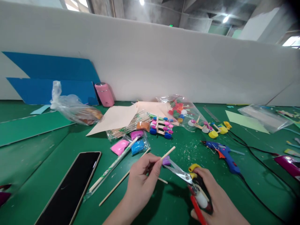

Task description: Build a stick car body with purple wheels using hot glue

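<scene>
left hand (140, 178): we pinch the stick (167, 153), tip at 2 o'clock
right hand (211, 193): we grip pliers (187, 178), jaws by stick

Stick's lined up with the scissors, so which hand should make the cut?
Right, most likely. The right hand holds the scissors, blades pointing at the wooden stick. The left hand pinches that stick, its grip steadying it near the blade tips, so it seems better left holding.
</scene>
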`<state>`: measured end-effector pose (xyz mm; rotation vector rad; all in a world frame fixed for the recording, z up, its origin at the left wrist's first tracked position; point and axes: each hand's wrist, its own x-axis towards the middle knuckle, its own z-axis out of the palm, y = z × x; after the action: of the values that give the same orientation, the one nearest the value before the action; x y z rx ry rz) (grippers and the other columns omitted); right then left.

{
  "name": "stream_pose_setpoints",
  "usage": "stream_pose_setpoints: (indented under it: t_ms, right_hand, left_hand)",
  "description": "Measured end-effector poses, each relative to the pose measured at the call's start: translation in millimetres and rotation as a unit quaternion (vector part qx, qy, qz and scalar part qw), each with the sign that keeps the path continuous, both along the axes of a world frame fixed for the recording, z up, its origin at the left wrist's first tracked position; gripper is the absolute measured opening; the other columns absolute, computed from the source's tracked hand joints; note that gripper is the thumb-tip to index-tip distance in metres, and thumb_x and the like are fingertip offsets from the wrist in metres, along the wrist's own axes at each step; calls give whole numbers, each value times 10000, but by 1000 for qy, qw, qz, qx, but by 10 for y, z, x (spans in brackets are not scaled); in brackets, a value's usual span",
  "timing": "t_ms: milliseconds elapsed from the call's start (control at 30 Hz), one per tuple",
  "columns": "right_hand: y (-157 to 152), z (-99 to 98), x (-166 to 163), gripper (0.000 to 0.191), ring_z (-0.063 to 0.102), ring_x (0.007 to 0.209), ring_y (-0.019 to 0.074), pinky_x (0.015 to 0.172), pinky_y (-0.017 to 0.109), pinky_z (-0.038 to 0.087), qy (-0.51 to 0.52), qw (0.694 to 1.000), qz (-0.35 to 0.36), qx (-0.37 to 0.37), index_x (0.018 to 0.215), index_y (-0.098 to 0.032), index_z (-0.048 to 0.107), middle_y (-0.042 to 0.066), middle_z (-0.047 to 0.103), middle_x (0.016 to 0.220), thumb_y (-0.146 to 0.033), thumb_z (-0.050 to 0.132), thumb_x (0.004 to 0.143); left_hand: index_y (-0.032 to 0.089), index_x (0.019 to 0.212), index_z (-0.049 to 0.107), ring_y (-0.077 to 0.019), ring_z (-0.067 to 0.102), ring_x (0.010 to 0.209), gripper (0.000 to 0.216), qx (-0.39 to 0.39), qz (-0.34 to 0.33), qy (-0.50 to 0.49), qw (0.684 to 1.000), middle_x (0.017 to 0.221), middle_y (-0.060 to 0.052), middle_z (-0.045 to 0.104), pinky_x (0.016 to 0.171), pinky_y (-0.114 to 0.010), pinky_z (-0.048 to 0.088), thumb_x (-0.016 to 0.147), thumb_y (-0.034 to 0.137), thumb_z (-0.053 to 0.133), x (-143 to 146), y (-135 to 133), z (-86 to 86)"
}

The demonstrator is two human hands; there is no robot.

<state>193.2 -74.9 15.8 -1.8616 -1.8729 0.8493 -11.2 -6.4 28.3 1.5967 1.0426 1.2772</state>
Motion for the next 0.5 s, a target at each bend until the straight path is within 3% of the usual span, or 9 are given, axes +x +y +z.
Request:
stream_pose_setpoints:
  t_ms: [300,500]
  right_hand:
    - [58,-13,-125,651,530,942,254,767,349,462,43,998,2,42,1150,-226,313,91,465,1104,-184,631,584]
    - [89,90,-143,642,544,904,240,721,325,475,52,998,3,19,1143,-214,328,98,472,1101,-192,640,583]
  left_hand:
    - [173,814,584,-106,537,568,150,53,-12,31,998,722,-14,596,504,-185,438,758,80,481,19,-25,-80]
    - [167,791,587,-129,560,608,135,51,-28,72,996,709,-26,598,534,-203,456,775,103,469,7,-25,-64]
